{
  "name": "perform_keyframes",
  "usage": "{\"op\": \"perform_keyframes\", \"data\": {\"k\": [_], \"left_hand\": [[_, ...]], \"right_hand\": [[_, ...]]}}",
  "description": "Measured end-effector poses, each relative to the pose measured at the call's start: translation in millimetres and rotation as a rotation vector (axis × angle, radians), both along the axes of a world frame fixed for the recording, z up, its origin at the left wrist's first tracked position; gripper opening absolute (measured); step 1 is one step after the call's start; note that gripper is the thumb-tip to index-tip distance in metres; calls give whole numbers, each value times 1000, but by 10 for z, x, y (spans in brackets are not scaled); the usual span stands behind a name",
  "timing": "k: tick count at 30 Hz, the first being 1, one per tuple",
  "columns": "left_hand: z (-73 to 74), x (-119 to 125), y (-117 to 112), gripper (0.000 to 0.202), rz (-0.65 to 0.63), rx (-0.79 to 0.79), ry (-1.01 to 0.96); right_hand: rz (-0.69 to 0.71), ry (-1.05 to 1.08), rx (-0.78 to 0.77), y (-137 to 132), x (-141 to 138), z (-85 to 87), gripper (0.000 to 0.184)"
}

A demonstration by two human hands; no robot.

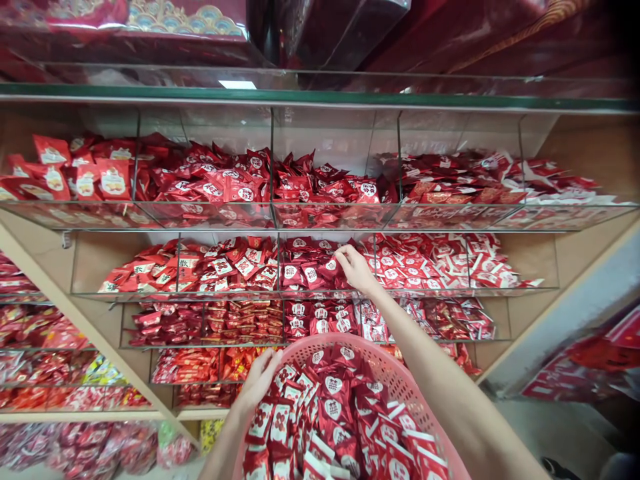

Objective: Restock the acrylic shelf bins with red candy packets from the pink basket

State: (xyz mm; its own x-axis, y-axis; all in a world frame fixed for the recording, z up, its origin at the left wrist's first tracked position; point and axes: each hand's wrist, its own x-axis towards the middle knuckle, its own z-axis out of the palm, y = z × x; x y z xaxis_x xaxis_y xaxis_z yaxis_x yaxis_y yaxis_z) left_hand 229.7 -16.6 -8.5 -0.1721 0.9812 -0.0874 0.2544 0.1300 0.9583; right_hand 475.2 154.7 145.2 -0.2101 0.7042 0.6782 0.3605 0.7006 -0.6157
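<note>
A pink plastic basket, filled with small red and dark red wrapped candy packets, is in front of me at the bottom. My left hand grips its left rim, with the fingertips over the edge and the thumb hidden. Reaching over the basket, my right hand is at the middle compartment of the second shelf row. Its fingers are pinched together at the right side of the dark red packets, which bear pale round labels. The fingertips partly cover what they hold.
Glass dividers split the shelves into compartments of red packets. A thick glass shelf edge runs across above, under large dark red boxes. Slanted wooden panels flank the rack. Bagged packets lie at lower left.
</note>
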Motion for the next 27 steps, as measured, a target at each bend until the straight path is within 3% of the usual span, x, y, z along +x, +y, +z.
{"op": "perform_keyframes", "data": {"k": [5,9,12,15,20,27], "left_hand": [[-21,-3,1,42,-3,-11,-15],[-28,-6,1,44,10,-27,-10],[-38,-9,11,45,9,-45,-28],[-37,-7,21,46,21,-52,-27],[42,30,2,44,17,-47,-34],[80,38,-16,42,5,-53,-67]], "right_hand": [[81,410,-248,-238,-57,101,32],[247,838,-520,-651,-158,114,35],[416,1007,-820,-1006,-193,3,32],[451,1088,-1041,-1261,-136,-200,29],[360,976,-1037,-1445,190,-633,35],[62,337,-842,-1610,755,-1136,36]]}}
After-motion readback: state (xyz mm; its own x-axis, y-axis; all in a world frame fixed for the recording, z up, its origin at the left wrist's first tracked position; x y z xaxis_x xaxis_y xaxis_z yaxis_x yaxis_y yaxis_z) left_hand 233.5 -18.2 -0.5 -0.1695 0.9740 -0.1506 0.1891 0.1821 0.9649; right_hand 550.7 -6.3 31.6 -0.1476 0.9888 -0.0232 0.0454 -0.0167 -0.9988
